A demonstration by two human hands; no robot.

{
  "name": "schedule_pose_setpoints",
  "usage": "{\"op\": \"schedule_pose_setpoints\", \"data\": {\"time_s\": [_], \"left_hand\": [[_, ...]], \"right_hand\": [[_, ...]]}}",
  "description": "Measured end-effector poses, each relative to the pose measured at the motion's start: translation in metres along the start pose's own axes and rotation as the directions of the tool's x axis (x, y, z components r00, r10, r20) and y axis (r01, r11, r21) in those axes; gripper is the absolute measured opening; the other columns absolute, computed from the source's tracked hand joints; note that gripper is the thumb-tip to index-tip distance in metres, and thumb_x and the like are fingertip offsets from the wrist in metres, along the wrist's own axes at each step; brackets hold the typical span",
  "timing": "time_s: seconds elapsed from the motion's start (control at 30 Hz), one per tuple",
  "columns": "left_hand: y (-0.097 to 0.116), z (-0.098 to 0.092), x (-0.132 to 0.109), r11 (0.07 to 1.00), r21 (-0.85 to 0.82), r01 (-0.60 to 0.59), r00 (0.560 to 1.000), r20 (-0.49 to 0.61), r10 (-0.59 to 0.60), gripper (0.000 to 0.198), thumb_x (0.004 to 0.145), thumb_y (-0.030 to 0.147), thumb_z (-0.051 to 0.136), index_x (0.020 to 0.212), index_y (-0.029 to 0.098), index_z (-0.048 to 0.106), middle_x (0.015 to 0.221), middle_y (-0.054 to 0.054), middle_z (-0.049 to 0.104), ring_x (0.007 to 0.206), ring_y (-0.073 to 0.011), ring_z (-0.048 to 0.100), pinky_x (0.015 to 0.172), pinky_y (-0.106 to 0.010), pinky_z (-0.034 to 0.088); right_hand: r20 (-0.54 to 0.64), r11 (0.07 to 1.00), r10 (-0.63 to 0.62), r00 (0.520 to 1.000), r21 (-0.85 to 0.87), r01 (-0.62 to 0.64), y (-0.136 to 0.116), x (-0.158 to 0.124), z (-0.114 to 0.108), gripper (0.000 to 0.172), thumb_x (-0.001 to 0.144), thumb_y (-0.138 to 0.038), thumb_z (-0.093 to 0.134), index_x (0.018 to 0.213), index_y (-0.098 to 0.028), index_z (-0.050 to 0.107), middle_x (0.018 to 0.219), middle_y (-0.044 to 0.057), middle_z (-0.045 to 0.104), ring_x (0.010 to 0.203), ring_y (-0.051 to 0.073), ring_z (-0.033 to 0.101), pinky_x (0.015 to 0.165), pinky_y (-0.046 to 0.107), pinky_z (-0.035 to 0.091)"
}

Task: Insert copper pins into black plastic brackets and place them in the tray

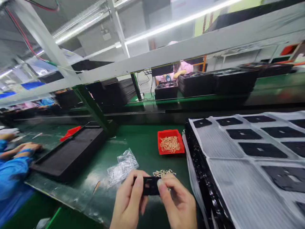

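- Your left hand (128, 198) and right hand (177, 203) pinch a black foam frame (150, 186) in a narrow grip, above the green bench (143, 143).
- Loose tan strips (164, 173) lie just behind it; more fill a red tray (171, 142).
- A plastic bag (122, 167) lies to your left, white-backed foam sheets (247, 165) to your right.

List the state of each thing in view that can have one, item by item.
left hand: gripping the black cut-out piece
right hand: gripping it too
black cut-out piece: held up between both hands
red tray: holding pale slivers
clear plastic bag: crumpled, lying flat
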State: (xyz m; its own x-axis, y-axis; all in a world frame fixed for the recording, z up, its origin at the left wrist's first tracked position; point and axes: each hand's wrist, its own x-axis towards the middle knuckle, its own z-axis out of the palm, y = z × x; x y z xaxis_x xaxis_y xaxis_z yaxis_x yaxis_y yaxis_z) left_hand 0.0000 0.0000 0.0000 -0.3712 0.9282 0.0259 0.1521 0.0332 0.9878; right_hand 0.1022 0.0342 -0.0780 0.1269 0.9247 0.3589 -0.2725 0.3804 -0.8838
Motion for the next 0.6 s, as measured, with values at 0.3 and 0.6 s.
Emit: {"op": "schedule_pose_setpoints", "data": {"time_s": [0.3,0.6], "left_hand": [[-0.003,0.001,0.001,0.994,0.101,-0.046,0.996,-0.072,0.054,0.036,0.087,0.052,0.076,0.074,0.021,0.062,0.053,0.009,0.039,0.045,-0.0079,0.033,0.043,-0.018,0.022],[0.006,0.007,0.005,0.979,0.192,-0.065,0.979,-0.176,0.100,0.036,0.079,0.046,0.083,0.066,0.022,0.060,0.050,0.010,0.045,0.044,-0.0078,0.036,0.043,-0.018,0.033]], "right_hand": [[0.072,0.996,-0.080,0.994,-0.027,0.082,-0.010,-0.001,-0.006,0.024,0.103,-0.029,0.065,0.080,-0.024,0.069,0.078,-0.001,0.068,0.079,0.014,0.065,0.075,0.023,0.051],[0.229,0.960,-0.213,0.950,-0.132,0.247,-0.018,0.005,-0.013,0.018,0.101,-0.016,0.061,0.086,-0.023,0.069,0.080,-0.002,0.070,0.078,0.012,0.070,0.072,0.022,0.055]]}}
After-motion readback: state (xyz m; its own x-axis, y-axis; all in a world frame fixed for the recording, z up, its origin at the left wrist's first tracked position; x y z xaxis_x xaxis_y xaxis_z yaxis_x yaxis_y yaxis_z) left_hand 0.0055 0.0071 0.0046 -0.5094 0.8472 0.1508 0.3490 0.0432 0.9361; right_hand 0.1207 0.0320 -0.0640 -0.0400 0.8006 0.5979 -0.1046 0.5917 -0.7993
